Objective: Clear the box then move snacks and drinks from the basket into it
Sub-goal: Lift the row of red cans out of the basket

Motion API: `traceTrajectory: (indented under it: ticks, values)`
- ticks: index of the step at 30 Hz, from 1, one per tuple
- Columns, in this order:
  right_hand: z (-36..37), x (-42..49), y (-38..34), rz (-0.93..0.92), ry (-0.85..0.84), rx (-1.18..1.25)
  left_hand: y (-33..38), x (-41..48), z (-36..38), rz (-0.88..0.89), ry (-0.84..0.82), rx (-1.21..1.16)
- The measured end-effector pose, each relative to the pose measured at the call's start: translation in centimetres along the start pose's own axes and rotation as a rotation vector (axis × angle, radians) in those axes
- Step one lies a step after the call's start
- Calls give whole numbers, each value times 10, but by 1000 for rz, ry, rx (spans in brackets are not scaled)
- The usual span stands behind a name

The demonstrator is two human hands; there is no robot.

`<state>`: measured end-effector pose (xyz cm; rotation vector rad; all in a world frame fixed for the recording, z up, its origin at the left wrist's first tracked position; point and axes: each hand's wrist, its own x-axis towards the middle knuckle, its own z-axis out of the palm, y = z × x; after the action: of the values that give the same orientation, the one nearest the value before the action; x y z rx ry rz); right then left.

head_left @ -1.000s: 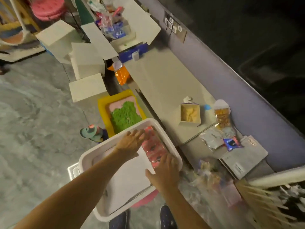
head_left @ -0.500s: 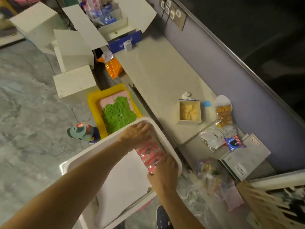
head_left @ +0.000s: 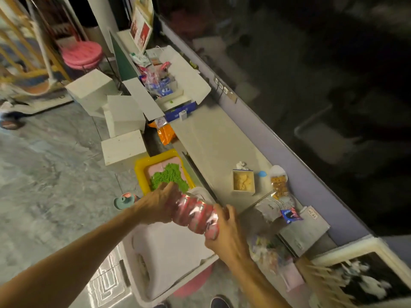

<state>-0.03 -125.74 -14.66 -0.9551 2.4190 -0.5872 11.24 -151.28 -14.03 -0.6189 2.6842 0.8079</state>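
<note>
A clear-wrapped pack of red drink cans (head_left: 195, 215) hangs in the air above the white plastic basket (head_left: 142, 274). My left hand (head_left: 159, 205) grips its far end and my right hand (head_left: 224, 232) grips its near end. The basket stands on a pink stool and has white paper lying in its bottom. Far up the ledge sits an open white cardboard box (head_left: 189, 85) with blue and pink snack packets inside.
A long grey ledge (head_left: 213, 143) runs along the purple wall. On it lie a small box of yellow snacks (head_left: 243, 181), a snack bag (head_left: 279, 185), foil packets and papers (head_left: 304, 230). A yellow tray with green material (head_left: 164, 174) and white blocks (head_left: 123, 147) stand on the floor.
Both hands closed on the red can pack inside the basket and lifted it up out of the basket. The view tilted upward along the ledge.
</note>
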Motion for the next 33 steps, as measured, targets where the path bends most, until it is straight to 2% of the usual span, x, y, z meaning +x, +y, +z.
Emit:
traceTrajectory:
  ticks: [5,10,16,25,33]
  values:
    - [-91,-19,-48,-121,20,129,38,-57,-78,-66,130,-181]
    - [-178,-42,-97,-249,103,159,95,-108,-147,6,340,-219]
    - [-262,-75,-145,-195,287,259,149,-141,-215,160,493,-272]
    - [-333,-166,-153,-29,585,275,221,-137,-275,442,421,-253]
    - [-376,-309,-95,224,769,148,365,-150,-234,658,227,-207]
